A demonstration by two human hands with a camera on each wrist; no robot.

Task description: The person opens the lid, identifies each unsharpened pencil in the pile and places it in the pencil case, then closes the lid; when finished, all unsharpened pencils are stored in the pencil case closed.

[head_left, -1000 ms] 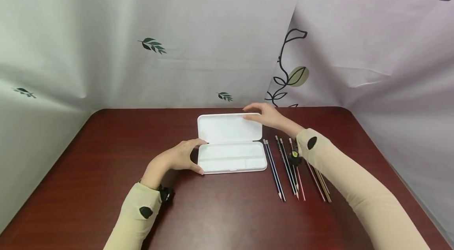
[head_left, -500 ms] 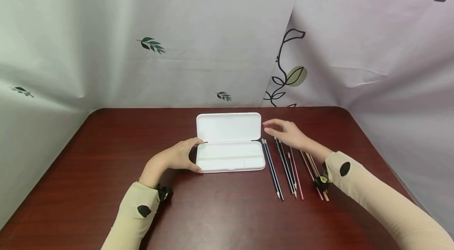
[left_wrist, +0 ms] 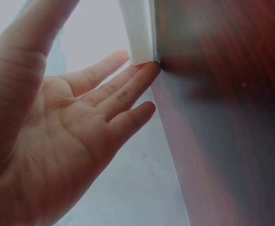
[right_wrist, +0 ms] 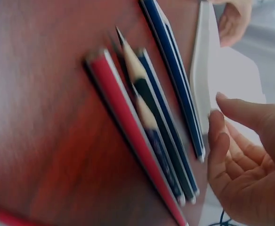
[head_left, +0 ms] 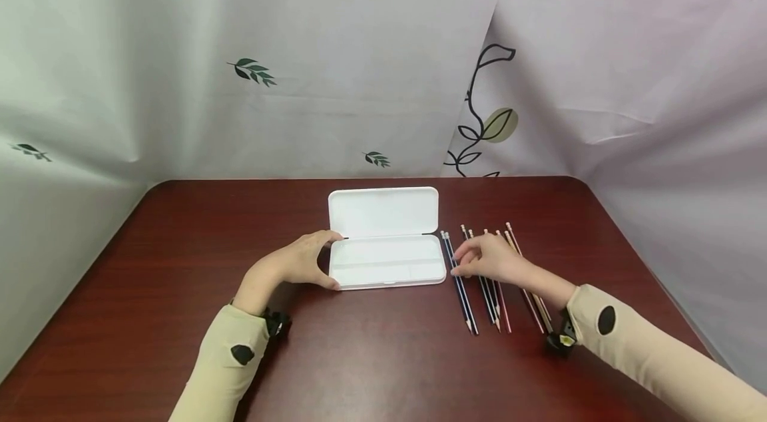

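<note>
A white pencil case (head_left: 386, 261) lies on the table, its lid (head_left: 383, 212) folded back and no pencils inside. At its left end my left hand (head_left: 302, 261) spans the side between thumb and fingers; the left wrist view has straight fingers (left_wrist: 121, 99) touching the case. To the right of the case, my right hand (head_left: 494, 257) hovers by two blue pencils (right_wrist: 173, 66), thumb and fingers bent with a small gap and nothing held. Beside these lie dark pencils (right_wrist: 149, 87) and a red pencil (right_wrist: 123, 120), sharpened tips visible on some.
More pencils (head_left: 542, 313), gold and reddish, lie under and beyond the right wrist. A dark red wooden table (head_left: 371, 355) bears everything. A pale cloth (head_left: 323, 76) with leaf prints hangs behind it.
My right hand has left the case's lid, moved right, then come down and toward me over the pencils. My left hand stays at the case's left end.
</note>
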